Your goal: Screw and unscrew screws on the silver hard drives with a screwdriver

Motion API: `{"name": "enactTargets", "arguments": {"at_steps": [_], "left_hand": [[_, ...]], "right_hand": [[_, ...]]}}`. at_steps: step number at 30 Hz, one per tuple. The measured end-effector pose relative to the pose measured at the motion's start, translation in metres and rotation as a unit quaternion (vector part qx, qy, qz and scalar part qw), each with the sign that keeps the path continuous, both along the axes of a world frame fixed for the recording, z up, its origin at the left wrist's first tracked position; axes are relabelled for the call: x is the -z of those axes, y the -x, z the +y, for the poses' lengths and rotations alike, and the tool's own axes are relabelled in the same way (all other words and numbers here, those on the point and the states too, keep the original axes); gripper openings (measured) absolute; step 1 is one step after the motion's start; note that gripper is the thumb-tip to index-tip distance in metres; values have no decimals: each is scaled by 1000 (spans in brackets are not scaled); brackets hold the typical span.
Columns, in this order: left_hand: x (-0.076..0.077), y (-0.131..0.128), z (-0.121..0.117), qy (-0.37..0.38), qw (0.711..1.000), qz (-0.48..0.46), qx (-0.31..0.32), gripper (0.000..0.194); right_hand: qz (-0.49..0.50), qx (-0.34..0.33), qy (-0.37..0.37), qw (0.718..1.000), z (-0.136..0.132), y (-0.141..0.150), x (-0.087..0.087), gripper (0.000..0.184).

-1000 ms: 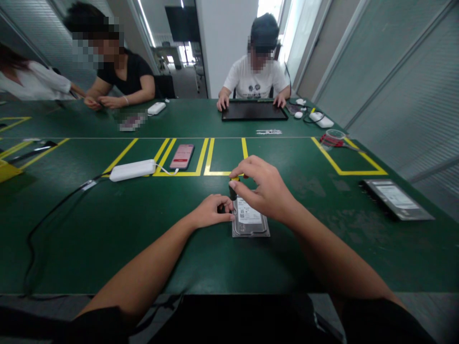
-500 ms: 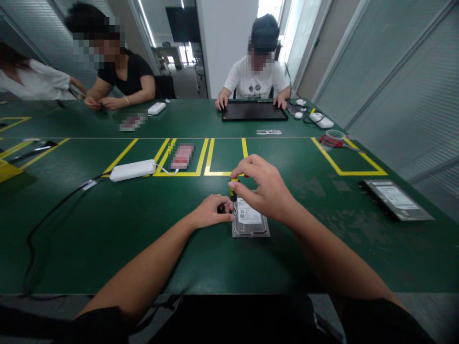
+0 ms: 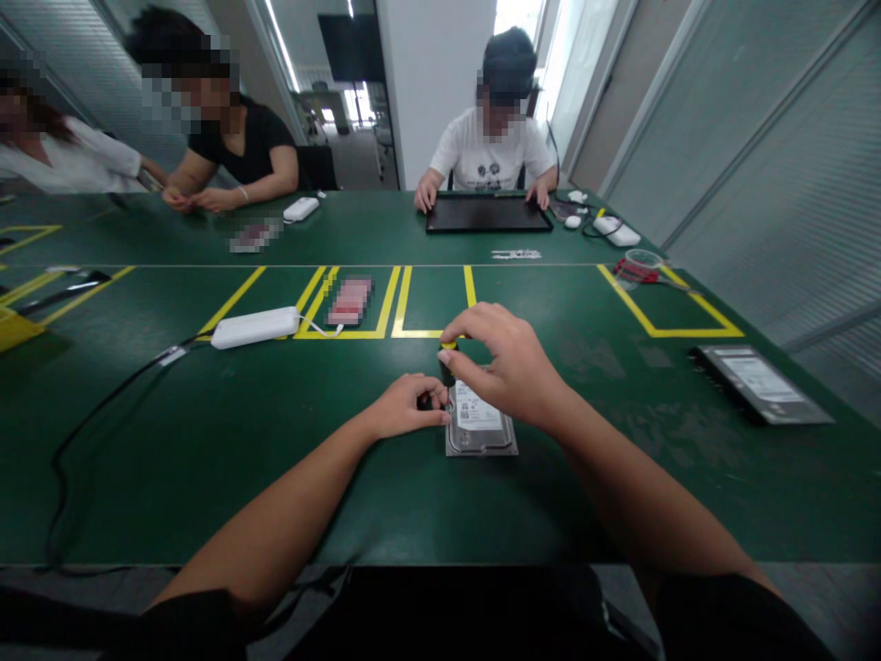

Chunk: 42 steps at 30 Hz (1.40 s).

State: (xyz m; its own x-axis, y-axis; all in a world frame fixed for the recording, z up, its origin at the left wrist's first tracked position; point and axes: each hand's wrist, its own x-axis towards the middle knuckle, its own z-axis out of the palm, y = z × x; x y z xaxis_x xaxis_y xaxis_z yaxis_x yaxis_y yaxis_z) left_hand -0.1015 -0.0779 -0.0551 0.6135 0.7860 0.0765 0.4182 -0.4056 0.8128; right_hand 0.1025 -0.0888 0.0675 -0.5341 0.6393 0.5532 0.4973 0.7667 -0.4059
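A silver hard drive [image 3: 480,418] with a white label lies flat on the green table in front of me. My right hand [image 3: 506,358] is closed, its thumb and fingers pinching the short black-and-yellow handle of a screwdriver [image 3: 447,365]. The screwdriver stands upright over the drive's far left part; its tip is hidden. At the drive's left edge, my left hand [image 3: 407,405] has its fingers curled and its thumb against the side, steadying it. Something dark shows in the curl of those fingers, too small to name.
Another hard drive [image 3: 761,384] lies at the right. Beyond it is a clear round container [image 3: 639,266] with red-handled tools. A white power strip [image 3: 254,327] and a phone [image 3: 351,301] are at the left. Across the table, a person handles a black panel [image 3: 488,213]; others sit far left.
My right fingers have shifted slightly on the screwdriver, and its handle appears turned, showing less yellow. My left hand and the hard drive have stayed put.
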Motion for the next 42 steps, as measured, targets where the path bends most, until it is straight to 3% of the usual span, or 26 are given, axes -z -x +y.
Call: {"name": "enactTargets", "arguments": {"at_steps": [32, 42], "left_hand": [[4, 2, 2, -21, 1000, 4, 8, 29], [-1, 1, 1, -39, 999, 4, 7, 28]], "right_hand": [[2, 2, 16, 1000, 0, 1, 0, 13], [1, 13, -5, 1000, 1, -1, 3, 14]]}}
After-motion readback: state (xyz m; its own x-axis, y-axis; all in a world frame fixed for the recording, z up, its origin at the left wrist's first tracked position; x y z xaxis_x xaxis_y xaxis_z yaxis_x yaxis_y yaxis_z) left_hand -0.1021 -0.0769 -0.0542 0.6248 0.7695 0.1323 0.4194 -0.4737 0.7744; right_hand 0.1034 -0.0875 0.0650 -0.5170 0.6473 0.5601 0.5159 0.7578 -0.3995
